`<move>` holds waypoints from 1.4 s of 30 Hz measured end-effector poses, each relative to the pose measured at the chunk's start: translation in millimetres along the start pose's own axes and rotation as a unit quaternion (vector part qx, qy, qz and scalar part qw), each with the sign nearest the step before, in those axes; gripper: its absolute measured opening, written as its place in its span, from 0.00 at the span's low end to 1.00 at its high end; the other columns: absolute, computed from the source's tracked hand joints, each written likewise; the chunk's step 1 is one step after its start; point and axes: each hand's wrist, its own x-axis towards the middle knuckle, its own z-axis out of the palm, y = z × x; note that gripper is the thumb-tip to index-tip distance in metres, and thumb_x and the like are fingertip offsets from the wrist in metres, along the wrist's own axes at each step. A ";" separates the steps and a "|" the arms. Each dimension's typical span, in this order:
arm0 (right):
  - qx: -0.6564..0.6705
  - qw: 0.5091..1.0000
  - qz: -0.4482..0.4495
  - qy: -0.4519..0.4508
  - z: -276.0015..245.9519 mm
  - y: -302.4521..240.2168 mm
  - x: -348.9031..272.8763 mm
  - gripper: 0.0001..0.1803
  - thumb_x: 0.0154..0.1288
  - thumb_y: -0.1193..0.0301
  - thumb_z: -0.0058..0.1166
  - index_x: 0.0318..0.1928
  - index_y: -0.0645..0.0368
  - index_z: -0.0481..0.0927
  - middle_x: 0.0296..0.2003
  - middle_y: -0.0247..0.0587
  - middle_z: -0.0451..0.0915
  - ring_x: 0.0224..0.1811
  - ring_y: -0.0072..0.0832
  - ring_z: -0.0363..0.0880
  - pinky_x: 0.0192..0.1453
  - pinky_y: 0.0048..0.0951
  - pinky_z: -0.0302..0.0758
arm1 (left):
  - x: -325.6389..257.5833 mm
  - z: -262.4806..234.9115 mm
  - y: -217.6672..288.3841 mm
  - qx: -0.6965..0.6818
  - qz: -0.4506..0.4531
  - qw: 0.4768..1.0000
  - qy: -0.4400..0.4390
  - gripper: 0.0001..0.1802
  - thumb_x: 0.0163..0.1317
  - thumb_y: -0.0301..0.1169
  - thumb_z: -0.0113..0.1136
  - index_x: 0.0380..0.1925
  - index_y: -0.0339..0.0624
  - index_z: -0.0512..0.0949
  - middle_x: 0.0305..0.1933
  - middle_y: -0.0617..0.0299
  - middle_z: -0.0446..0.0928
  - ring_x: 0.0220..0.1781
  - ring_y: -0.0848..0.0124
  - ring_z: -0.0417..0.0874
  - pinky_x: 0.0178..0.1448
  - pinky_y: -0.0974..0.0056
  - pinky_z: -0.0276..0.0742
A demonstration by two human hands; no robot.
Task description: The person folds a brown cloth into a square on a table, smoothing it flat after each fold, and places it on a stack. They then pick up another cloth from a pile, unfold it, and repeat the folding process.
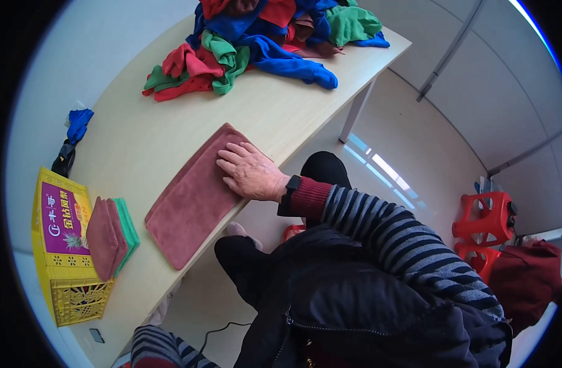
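Observation:
My right hand [253, 172] lies flat on a folded brownish-red cloth [192, 211], palm down with the fingers spread a little. Its fingertips rest near the cloth's far right part. The cloth sits near the table's front edge, its layers slightly offset along the left side. Only the striped sleeve and red cuff [153, 362] of my left arm show at the lower edge; the left hand itself is outside the picture. Left of the cloth stand more folded cloths, brownish-red ones [103, 239] and a green one [129, 230], against a yellow basket.
A heap of crumpled blue, red, green and brown cloths [262, 37] covers the far end of the pale table [125, 129]. The yellow basket [79, 300] stands at the table's left. Red stools [486, 216] and a dark red bag [526, 279] are on the floor at right.

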 end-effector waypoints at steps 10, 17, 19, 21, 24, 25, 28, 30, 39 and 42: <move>0.024 0.999 -0.013 0.019 -2.4 -0.4 1.6 0.25 0.69 0.60 0.54 0.61 0.60 0.77 0.65 0.45 0.73 0.73 0.43 0.65 0.79 0.45 0.58 | -56.1 1.5 -27.8 0.132 -0.211 0.958 -0.140 0.21 0.75 0.40 0.51 0.60 0.39 0.75 0.62 0.53 0.76 0.61 0.58 0.79 0.68 0.57 0.73; 0.061 0.998 0.001 -0.019 -2.4 16.8 -2.3 0.26 0.67 0.61 0.58 0.62 0.61 0.76 0.65 0.49 0.74 0.73 0.46 0.65 0.80 0.47 0.57 | -110.2 -18.8 -44.6 0.317 -0.336 0.858 -0.225 0.17 0.74 0.35 0.53 0.57 0.38 0.78 0.61 0.52 0.78 0.60 0.55 0.80 0.67 0.57 0.73; 0.108 0.993 -0.014 -0.049 -6.9 8.6 13.1 0.27 0.67 0.62 0.59 0.62 0.61 0.76 0.65 0.50 0.74 0.74 0.46 0.65 0.80 0.47 0.57 | -141.5 -30.0 -58.5 0.354 -0.486 0.744 -0.291 0.20 0.74 0.34 0.54 0.60 0.36 0.75 0.62 0.49 0.77 0.62 0.51 0.79 0.67 0.54 0.73; 0.041 0.999 -0.004 -0.024 -9.4 3.9 25.1 0.30 0.70 0.57 0.56 0.67 0.60 0.73 0.68 0.50 0.71 0.76 0.47 0.61 0.81 0.48 0.53 | -201.8 -51.2 -72.8 0.372 -0.555 0.661 -0.341 0.26 0.75 0.41 0.52 0.65 0.35 0.71 0.69 0.44 0.70 0.71 0.49 0.71 0.74 0.50 0.65; -0.024 0.999 0.010 -0.039 10.7 4.5 25.6 0.33 0.73 0.53 0.51 0.70 0.60 0.70 0.71 0.49 0.68 0.78 0.47 0.58 0.82 0.47 0.50 | -244.0 -66.4 -70.4 0.419 -0.536 0.593 -0.430 0.31 0.75 0.46 0.51 0.70 0.37 0.67 0.75 0.43 0.64 0.77 0.48 0.63 0.79 0.48 0.57; -0.062 0.997 0.022 -0.044 14.6 5.2 25.2 0.34 0.74 0.51 0.49 0.71 0.59 0.68 0.73 0.49 0.66 0.79 0.46 0.56 0.83 0.46 0.48 | -251.1 -65.8 -69.4 0.422 -0.531 0.572 -0.461 0.33 0.76 0.48 0.50 0.72 0.39 0.65 0.76 0.43 0.62 0.79 0.48 0.60 0.81 0.47 0.53; -0.073 0.995 0.023 -0.063 18.3 11.2 26.4 0.36 0.75 0.47 0.45 0.73 0.59 0.66 0.75 0.48 0.63 0.80 0.45 0.53 0.84 0.45 0.46 | -262.2 -68.3 -67.8 0.420 -0.531 0.544 -0.495 0.36 0.76 0.52 0.47 0.75 0.40 0.62 0.79 0.43 0.59 0.81 0.47 0.55 0.83 0.46 0.48; -0.077 0.994 0.024 -0.072 16.7 12.2 27.9 0.37 0.76 0.46 0.43 0.74 0.58 0.65 0.76 0.48 0.61 0.81 0.45 0.52 0.84 0.45 0.45 | -262.6 -69.0 -69.0 0.419 -0.536 0.539 -0.498 0.39 0.76 0.56 0.45 0.76 0.41 0.60 0.80 0.44 0.57 0.82 0.47 0.53 0.84 0.45 0.44; -0.081 0.992 0.040 -0.085 11.6 11.2 29.2 0.38 0.76 0.46 0.44 0.74 0.58 0.65 0.76 0.48 0.62 0.81 0.45 0.52 0.83 0.47 0.46 | -255.5 -67.8 -67.6 0.450 -0.592 0.466 -0.479 0.39 0.77 0.57 0.40 0.78 0.44 0.58 0.82 0.47 0.54 0.84 0.50 0.48 0.84 0.45 0.41; -0.100 0.990 0.052 -0.087 11.8 4.5 31.1 0.37 0.76 0.46 0.45 0.74 0.58 0.65 0.75 0.48 0.63 0.81 0.45 0.53 0.83 0.49 0.46 | -256.3 -64.8 -70.3 0.510 -0.552 0.424 -0.506 0.37 0.77 0.54 0.41 0.77 0.43 0.58 0.82 0.48 0.55 0.84 0.51 0.49 0.83 0.43 0.42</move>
